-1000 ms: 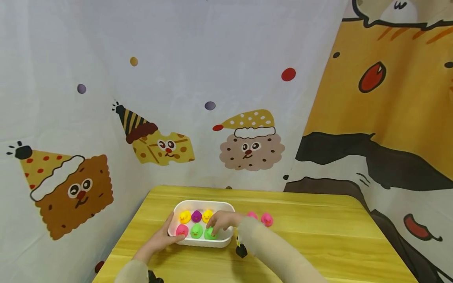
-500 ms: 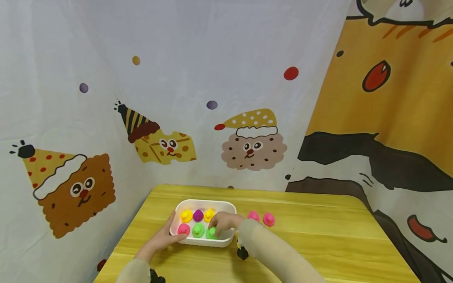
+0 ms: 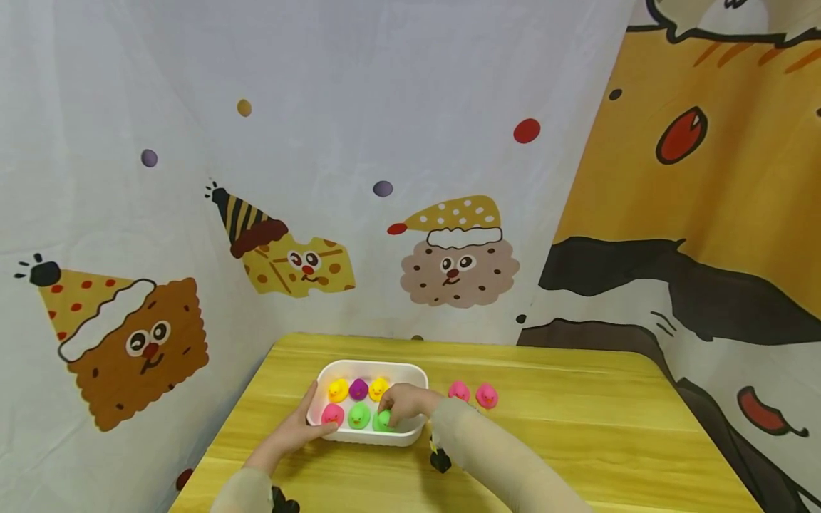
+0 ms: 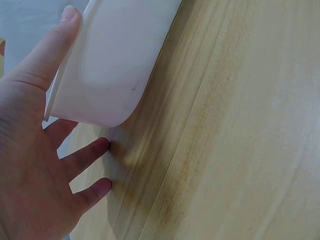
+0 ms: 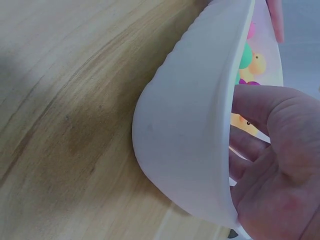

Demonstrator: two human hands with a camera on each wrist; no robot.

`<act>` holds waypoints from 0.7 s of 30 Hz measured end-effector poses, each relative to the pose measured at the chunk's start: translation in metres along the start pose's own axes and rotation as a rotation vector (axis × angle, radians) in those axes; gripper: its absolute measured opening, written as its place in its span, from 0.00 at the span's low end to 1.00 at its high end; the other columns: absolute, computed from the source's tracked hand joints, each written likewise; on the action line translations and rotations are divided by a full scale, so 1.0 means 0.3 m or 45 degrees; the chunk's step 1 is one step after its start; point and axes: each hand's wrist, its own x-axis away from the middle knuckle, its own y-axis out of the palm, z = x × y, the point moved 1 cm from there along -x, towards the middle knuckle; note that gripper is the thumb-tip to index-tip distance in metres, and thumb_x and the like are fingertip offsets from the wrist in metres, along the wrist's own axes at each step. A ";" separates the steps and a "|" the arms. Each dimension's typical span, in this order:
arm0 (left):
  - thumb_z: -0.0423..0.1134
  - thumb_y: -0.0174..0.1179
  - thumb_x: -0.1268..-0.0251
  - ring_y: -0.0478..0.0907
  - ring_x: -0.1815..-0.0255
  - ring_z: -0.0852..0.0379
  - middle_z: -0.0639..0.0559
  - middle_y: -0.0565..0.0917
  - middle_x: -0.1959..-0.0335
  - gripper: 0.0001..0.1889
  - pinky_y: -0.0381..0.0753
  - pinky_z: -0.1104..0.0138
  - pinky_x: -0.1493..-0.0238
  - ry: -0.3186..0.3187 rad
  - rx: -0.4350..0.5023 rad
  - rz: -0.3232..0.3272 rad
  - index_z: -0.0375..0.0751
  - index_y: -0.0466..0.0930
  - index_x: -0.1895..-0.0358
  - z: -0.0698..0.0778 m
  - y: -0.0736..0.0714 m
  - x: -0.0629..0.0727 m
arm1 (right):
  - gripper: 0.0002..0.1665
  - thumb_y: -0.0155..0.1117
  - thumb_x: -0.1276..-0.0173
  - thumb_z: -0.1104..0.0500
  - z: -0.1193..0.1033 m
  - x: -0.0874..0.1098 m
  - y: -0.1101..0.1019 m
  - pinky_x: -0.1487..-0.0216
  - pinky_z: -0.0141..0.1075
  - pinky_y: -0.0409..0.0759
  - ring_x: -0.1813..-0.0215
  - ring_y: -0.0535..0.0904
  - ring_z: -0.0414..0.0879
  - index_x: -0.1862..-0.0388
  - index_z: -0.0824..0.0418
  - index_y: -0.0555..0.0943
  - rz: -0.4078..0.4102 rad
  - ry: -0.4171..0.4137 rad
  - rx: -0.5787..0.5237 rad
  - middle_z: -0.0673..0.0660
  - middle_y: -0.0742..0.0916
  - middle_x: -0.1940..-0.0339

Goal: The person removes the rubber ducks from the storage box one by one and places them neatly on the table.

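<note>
A white plastic box (image 3: 417,377) holds small rubber ducks in two rows. At the back are a yellow duck (image 3: 338,390), a purple duck (image 3: 358,389) and a second yellow duck (image 3: 378,387). In front are a pink duck (image 3: 332,414), a green duck (image 3: 358,416) and another green duck (image 3: 383,421). My right hand (image 3: 404,402) reaches into the box with curled fingers and pinches that last duck; the wall hides its fingertips in the right wrist view. My left hand (image 3: 298,426) rests against the left end, thumb along the near rim, lower fingers (image 4: 90,155) spread.
Two more pink ducks lie on the wooden table (image 3: 564,427) right of the box; the nearer one to it (image 3: 458,390) is partly behind my right sleeve (image 3: 487,442), the other pink duck (image 3: 487,395) beside it. A cartoon-printed cloth (image 3: 321,107) hangs behind the table.
My right hand's fingers have curled in more at the right side of the front-right green duck, which stays in about the same spot. My left hand keeps its place on the box.
</note>
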 end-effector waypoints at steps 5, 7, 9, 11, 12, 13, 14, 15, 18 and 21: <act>0.51 0.71 0.45 0.51 0.29 0.29 0.30 0.45 0.24 0.59 0.51 0.35 0.34 0.000 -0.008 -0.002 0.41 0.35 0.22 0.002 0.004 -0.006 | 0.14 0.73 0.47 0.69 0.000 0.004 -0.009 0.47 0.31 0.75 0.56 0.78 0.38 0.61 0.59 0.85 0.008 0.017 0.016 0.49 0.87 0.60; 0.51 0.71 0.45 0.51 0.29 0.28 0.30 0.45 0.24 0.59 0.51 0.35 0.34 -0.002 -0.011 0.000 0.41 0.35 0.22 0.004 0.005 -0.006 | 0.14 0.73 0.47 0.68 0.002 0.004 -0.012 0.47 0.32 0.75 0.56 0.78 0.39 0.60 0.58 0.85 0.016 0.016 0.027 0.49 0.87 0.60; 0.51 0.71 0.45 0.51 0.29 0.28 0.30 0.46 0.24 0.59 0.51 0.35 0.34 0.001 -0.011 0.000 0.42 0.35 0.22 0.004 0.005 -0.006 | 0.14 0.72 0.47 0.67 0.004 0.004 -0.017 0.47 0.32 0.75 0.56 0.78 0.39 0.60 0.58 0.85 0.034 0.007 0.043 0.48 0.87 0.61; 0.51 0.71 0.45 0.51 0.29 0.28 0.30 0.46 0.24 0.59 0.51 0.35 0.33 0.004 -0.008 0.001 0.42 0.35 0.22 0.006 0.005 -0.003 | 0.13 0.72 0.46 0.66 0.008 0.003 -0.024 0.47 0.32 0.75 0.57 0.78 0.39 0.60 0.58 0.85 0.052 -0.011 0.044 0.48 0.87 0.62; 0.51 0.71 0.45 0.51 0.28 0.28 0.30 0.46 0.24 0.59 0.51 0.35 0.33 0.005 -0.006 0.001 0.42 0.35 0.22 0.006 0.005 -0.002 | 0.13 0.72 0.46 0.66 0.010 0.003 -0.027 0.47 0.33 0.75 0.56 0.78 0.40 0.60 0.59 0.84 0.063 -0.016 0.049 0.48 0.87 0.62; 0.51 0.71 0.45 0.51 0.29 0.28 0.30 0.46 0.24 0.59 0.51 0.35 0.33 0.005 -0.006 -0.002 0.42 0.35 0.22 0.007 0.004 -0.001 | 0.13 0.72 0.45 0.65 0.010 0.006 -0.033 0.47 0.33 0.75 0.56 0.78 0.40 0.60 0.59 0.84 0.075 -0.016 0.055 0.49 0.86 0.62; 0.51 0.71 0.45 0.51 0.29 0.28 0.29 0.46 0.24 0.58 0.51 0.35 0.33 0.004 -0.005 -0.002 0.42 0.35 0.22 0.007 0.004 0.000 | 0.13 0.72 0.45 0.65 0.010 0.008 -0.038 0.47 0.34 0.76 0.55 0.79 0.41 0.60 0.59 0.84 0.082 -0.015 0.048 0.49 0.86 0.61; 0.51 0.71 0.45 0.51 0.29 0.28 0.29 0.46 0.24 0.58 0.51 0.35 0.33 0.004 -0.004 -0.004 0.42 0.35 0.22 0.007 0.003 0.000 | 0.12 0.72 0.44 0.65 0.009 0.011 -0.044 0.46 0.35 0.76 0.54 0.79 0.42 0.59 0.59 0.83 0.085 -0.015 0.034 0.50 0.86 0.61; 0.51 0.70 0.44 0.51 0.29 0.27 0.29 0.45 0.25 0.59 0.51 0.34 0.34 -0.004 -0.017 -0.011 0.42 0.34 0.22 0.005 0.002 0.001 | 0.12 0.71 0.43 0.64 0.011 0.022 -0.065 0.45 0.37 0.76 0.52 0.79 0.44 0.59 0.60 0.83 0.089 -0.045 -0.005 0.50 0.86 0.60; 0.52 0.70 0.44 0.50 0.29 0.26 0.28 0.45 0.25 0.59 0.51 0.34 0.35 -0.013 -0.025 -0.016 0.42 0.34 0.22 0.003 0.000 0.000 | 0.10 0.71 0.42 0.62 0.031 0.019 -0.083 0.46 0.37 0.76 0.54 0.79 0.42 0.60 0.59 0.83 0.093 -0.142 -0.032 0.48 0.86 0.62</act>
